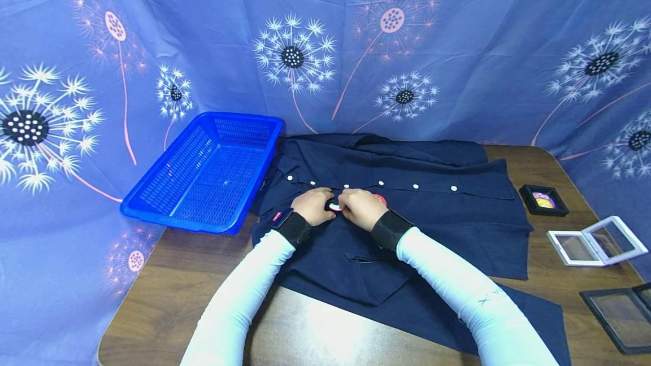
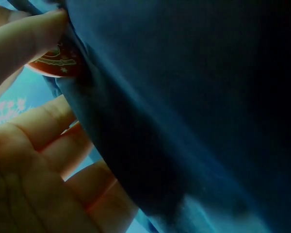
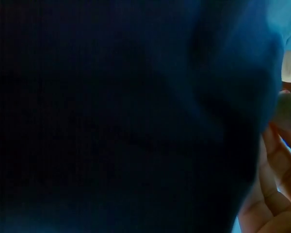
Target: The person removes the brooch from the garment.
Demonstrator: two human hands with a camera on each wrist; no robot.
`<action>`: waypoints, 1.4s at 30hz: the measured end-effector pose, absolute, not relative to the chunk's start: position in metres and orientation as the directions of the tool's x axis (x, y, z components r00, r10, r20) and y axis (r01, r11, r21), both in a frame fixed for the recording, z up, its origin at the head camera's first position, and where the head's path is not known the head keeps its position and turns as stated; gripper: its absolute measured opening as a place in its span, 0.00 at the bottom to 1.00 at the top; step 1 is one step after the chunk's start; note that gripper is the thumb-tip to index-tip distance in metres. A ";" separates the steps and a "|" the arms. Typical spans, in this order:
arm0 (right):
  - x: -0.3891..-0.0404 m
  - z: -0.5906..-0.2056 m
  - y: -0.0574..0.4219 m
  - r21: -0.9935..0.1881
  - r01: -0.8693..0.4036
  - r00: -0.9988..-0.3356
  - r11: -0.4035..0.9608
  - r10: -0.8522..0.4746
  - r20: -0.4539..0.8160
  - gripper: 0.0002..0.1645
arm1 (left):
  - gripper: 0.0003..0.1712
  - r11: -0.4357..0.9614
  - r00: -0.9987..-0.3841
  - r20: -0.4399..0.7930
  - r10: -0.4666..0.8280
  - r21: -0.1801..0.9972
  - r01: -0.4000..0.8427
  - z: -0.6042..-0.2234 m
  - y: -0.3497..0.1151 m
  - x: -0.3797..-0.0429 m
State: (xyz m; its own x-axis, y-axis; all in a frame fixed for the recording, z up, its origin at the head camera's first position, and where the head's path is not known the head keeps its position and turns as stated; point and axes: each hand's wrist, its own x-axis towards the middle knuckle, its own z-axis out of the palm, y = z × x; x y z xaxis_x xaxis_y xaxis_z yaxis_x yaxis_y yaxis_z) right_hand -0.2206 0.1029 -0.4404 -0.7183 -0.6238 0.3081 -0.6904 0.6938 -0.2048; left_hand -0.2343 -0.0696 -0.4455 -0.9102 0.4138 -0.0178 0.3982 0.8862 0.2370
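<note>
A navy button-up shirt [image 1: 447,225] lies spread on the table, with a row of white buttons. Both hands meet over its middle, at a lifted fold. There my left hand [image 1: 312,207] pinches a round badge [image 1: 335,207] at the cloth; in the left wrist view the badge [image 2: 58,62] shows red with pale print beside the fabric's edge. My right hand [image 1: 362,208] grips the same badge from the other side, its fingertips partly hidden. A second red badge [image 1: 380,200] lies on the shirt just beyond the right hand. Cloth fills most of the right wrist view.
A blue plastic basket [image 1: 234,220] stands at the table's left. Along the right side are a small black case [image 1: 529,201] with a colourful badge inside, an opened white frame case [image 1: 574,263] and a black frame case [image 1: 610,329]. A patterned blue curtain [image 1: 335,106] hangs behind.
</note>
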 end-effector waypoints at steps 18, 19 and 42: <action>-0.222 -0.443 0.104 -0.207 -0.711 -0.703 0.672 -0.665 0.255 0.08 | 0.31 0.867 -0.893 -0.033 0.449 0.259 0.426 -0.448 -0.072 -0.236; -0.222 -0.443 0.104 -0.207 -0.709 -0.705 0.674 -0.664 0.248 0.08 | 0.31 0.867 -0.893 -0.036 0.449 0.260 0.426 -0.447 -0.072 -0.236; -0.220 -0.442 0.106 -0.211 -0.735 -0.678 0.645 -0.687 0.261 0.04 | 0.20 0.830 -0.860 0.080 0.504 0.231 0.508 -0.436 -0.069 -0.222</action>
